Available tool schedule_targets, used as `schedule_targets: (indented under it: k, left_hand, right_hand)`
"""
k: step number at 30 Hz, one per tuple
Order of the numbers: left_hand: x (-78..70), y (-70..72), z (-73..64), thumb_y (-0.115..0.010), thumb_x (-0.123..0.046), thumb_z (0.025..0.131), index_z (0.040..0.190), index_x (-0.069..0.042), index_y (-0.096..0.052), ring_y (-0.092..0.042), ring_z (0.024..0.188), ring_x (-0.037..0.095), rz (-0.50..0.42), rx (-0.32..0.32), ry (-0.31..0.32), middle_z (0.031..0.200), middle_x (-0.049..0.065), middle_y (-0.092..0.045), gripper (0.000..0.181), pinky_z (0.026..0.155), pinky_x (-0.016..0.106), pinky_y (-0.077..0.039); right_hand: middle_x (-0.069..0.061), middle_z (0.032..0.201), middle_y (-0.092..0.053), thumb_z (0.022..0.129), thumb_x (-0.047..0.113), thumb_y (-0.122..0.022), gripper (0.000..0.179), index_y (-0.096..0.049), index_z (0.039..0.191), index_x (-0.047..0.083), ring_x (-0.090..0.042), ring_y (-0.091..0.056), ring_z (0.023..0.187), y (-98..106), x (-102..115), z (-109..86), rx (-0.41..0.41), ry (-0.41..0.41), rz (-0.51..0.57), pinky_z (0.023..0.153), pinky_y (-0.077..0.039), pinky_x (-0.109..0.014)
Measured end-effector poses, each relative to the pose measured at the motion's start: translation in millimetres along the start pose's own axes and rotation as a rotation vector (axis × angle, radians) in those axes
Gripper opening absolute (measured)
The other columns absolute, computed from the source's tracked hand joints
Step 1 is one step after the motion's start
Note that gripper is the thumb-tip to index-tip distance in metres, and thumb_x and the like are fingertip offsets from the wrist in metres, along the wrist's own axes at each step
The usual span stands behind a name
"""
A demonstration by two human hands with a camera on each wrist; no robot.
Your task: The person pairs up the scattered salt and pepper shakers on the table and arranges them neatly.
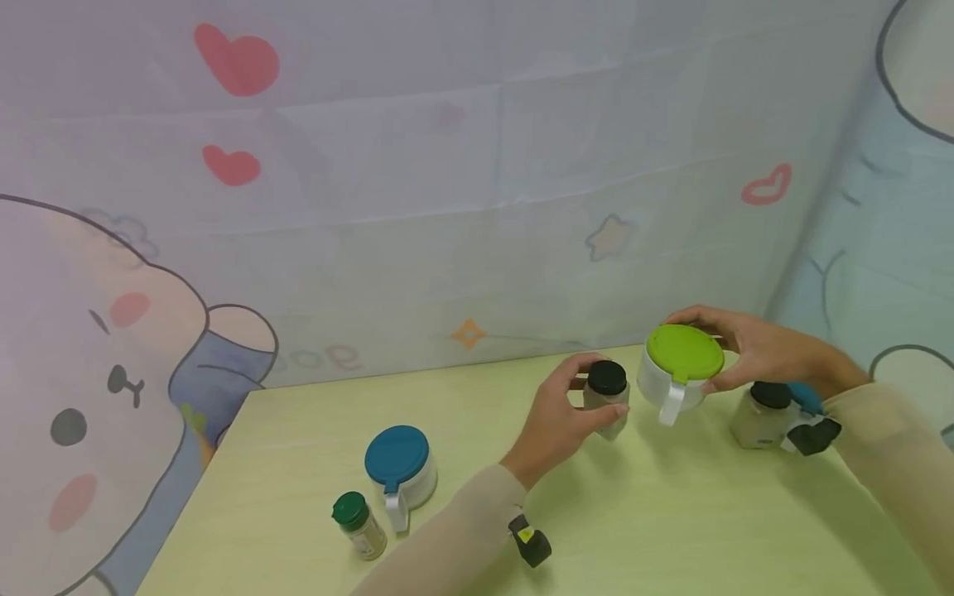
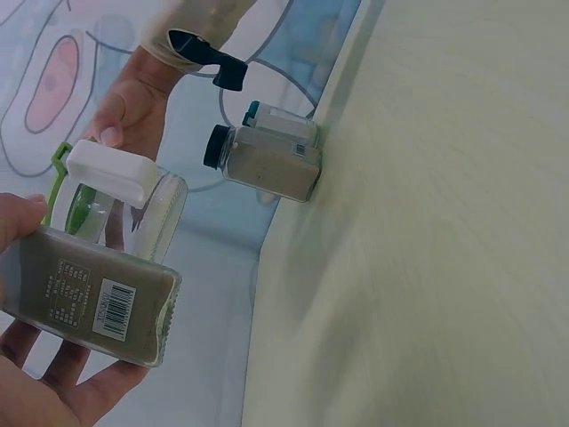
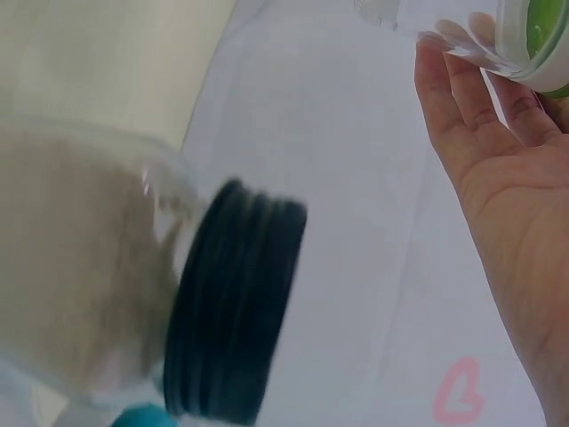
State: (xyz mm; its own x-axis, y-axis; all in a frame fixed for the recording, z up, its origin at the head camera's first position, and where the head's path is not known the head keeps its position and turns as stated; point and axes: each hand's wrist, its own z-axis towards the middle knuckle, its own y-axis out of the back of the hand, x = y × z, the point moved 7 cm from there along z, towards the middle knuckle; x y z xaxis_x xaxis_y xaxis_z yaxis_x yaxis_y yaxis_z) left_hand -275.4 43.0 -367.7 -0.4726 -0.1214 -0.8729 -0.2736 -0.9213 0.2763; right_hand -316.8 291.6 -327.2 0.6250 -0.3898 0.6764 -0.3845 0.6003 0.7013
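On the right side, the left hand (image 1: 555, 418) and the right hand (image 1: 771, 352) are both full

Over the right part of the pale yellow-green table (image 1: 298, 463), the left hand grips a clear glass jar with flat sides, a round black lid and grey-tan powder inside (image 1: 604, 403). The thumb is on the near side and the fingers go around the far side. This jar is up off the table. A white label with black stripes (image 2: 115, 310) shows on one flat side.

Just to the right, the right hand grips a round, clear jar with a bright green lid and a white handle (image 1: 686, 352). It is up off the table too. Its handle points to the near side.

Farther right, under the right arm, a second glass jar with a black lid and tan powder (image 1: 758, 424) stands on the table. Close to it is a jar with a blue lid (image 1: 805, 397), partly hidden.

Well to the left, a round white jar with a blue lid and a white handle (image 1: 419, 484) stands on the table. Near its left side is a small shaker bottle with a dark green lid (image 1: 367, 540).

Behind the far edge hangs a pale cloth with pink hearts (image 1: 447, 182).
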Motion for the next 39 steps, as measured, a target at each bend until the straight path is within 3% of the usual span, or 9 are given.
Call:
schedule_targets:
  k: [16,39]
  left_hand:
    - [1.0,25.5,-15.5,-0.086,-0.021,0.082,0.126,-0.031,-0.061,-0.06,0.109,0.015,0.035,-0.051,0.002,0.124,-0.013,-0.063,0.052,0.084,0.032,-0.056]
    - [14.8,55.6,-55.0,-0.088,-0.022,0.08,0.121,-0.032,-0.058,-0.057,0.114,0.018,0.078,-0.119,0.138,0.122,-0.013,-0.062,0.051,0.086,0.039,-0.054]
  right_hand:
    - [0.001,0.138,-0.058,0.08,0.013,-0.086,0.079,-0.045,0.147,0.02,-0.013,-0.056,0.12,-22.2,8.1,20.7,0.025,0.031,-0.014,0.097,-0.048,-0.03]
    - [0.003,0.14,-0.055,0.08,0.018,-0.087,0.079,-0.044,0.147,0.023,-0.012,-0.053,0.126,-55.3,6.7,42.1,0.086,0.041,0.04,0.106,-0.047,-0.039]
